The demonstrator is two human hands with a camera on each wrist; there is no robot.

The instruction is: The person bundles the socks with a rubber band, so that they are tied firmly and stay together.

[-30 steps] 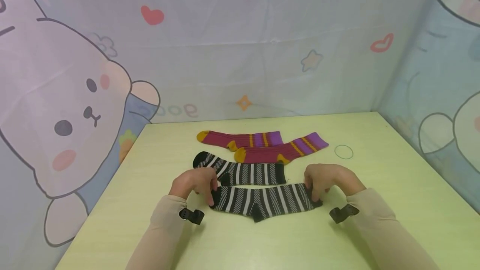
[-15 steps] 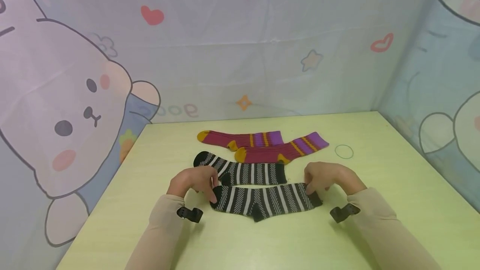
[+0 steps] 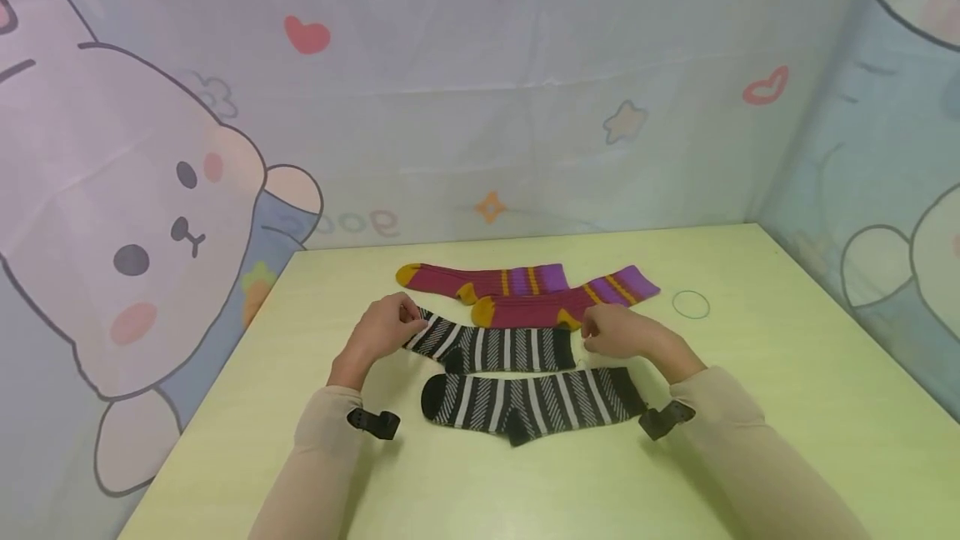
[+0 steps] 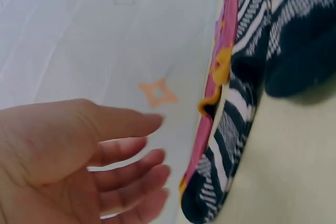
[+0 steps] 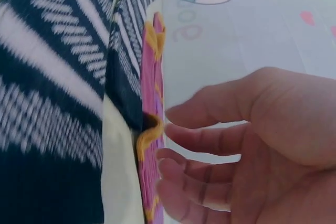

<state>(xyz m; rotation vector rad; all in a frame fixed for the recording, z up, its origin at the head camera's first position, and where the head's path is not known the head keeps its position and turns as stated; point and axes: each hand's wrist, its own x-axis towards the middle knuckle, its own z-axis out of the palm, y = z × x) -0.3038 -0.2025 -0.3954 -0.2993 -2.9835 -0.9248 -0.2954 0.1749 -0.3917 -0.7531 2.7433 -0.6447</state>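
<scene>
Two black socks with white stripes lie flat on the table, one behind the other. My left hand is over the black toe of the rear striped sock, covering most of that toe in the head view. Its fingers are loosely bent and hold nothing; in the left wrist view, bare space shows between the fingertips and the sock toe. At the other end, my right hand hovers just right of the rear sock's cuff, fingers slightly bent around nothing. Nearer me, the front striped sock lies untouched by either hand.
Two burgundy socks with mustard toes and purple cuffs lie farther back: a left one and a right one partly overlapping it. A thin green ring rests on the pale table. A printed cloth hangs behind.
Both hands have let go of the front striped sock's ends and moved back to the rear striped sock. The right hand has also shifted left. The socks lie as before.
</scene>
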